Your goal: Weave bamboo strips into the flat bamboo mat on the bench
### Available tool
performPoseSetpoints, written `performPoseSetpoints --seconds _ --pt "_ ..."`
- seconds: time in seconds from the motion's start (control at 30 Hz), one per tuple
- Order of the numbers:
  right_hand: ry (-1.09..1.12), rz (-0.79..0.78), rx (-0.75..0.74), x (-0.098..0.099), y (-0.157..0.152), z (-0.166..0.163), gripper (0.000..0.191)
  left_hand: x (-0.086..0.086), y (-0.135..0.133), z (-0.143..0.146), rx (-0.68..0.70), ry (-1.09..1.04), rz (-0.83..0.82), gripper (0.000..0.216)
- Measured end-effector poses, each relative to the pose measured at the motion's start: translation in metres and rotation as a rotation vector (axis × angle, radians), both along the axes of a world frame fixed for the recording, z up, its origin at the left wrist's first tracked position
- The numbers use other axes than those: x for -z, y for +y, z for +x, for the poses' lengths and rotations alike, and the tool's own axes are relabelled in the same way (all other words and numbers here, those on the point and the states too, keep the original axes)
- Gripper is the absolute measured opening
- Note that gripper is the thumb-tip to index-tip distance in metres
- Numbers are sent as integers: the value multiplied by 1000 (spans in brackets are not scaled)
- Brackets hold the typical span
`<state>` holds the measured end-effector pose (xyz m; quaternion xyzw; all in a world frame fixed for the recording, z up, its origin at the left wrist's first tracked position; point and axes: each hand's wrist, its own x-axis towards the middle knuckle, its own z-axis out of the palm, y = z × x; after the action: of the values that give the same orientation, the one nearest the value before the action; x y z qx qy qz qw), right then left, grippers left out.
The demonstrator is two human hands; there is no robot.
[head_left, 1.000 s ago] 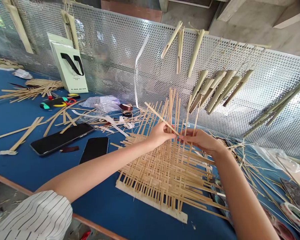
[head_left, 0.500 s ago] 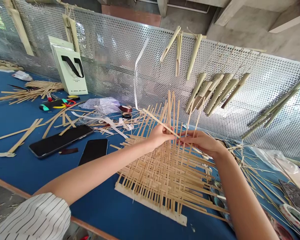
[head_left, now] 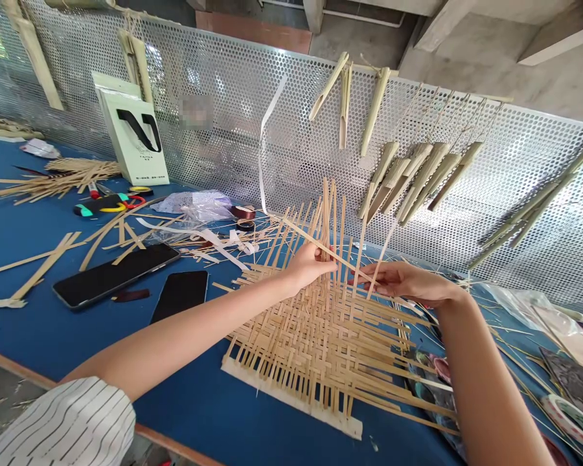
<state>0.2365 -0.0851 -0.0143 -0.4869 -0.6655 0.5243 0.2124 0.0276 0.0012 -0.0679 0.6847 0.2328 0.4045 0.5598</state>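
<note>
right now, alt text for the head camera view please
The left hand and right hand pinch one thin pale bamboo strip across upright strips of a half-woven pale bamboo mat on a blue table. Two black phones lie to its left.

A blue table (head_left: 29,336) backs onto a perforated metal screen (head_left: 223,155), with a seemingly concrete wall (head_left: 466,65) behind.
</note>
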Motion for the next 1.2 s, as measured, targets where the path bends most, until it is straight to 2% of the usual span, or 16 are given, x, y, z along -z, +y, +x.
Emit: performPoseSetpoints --seconds 0.37,0.57,0.83,1.2 --pt "-38 -114 203 -16 -27 35 32 5 3 1 12 -7 -3 15" --pt "-65 -152 280 -26 -45 46 32 3 1 -1 13 2 -48 20" --pt "-95 -154 369 -26 -56 59 26 -2 -3 -1 19 -19 -81 19" --pt "-46 -213 319 -20 -57 76 28 -1 -2 -1 35 -20 -81 20"
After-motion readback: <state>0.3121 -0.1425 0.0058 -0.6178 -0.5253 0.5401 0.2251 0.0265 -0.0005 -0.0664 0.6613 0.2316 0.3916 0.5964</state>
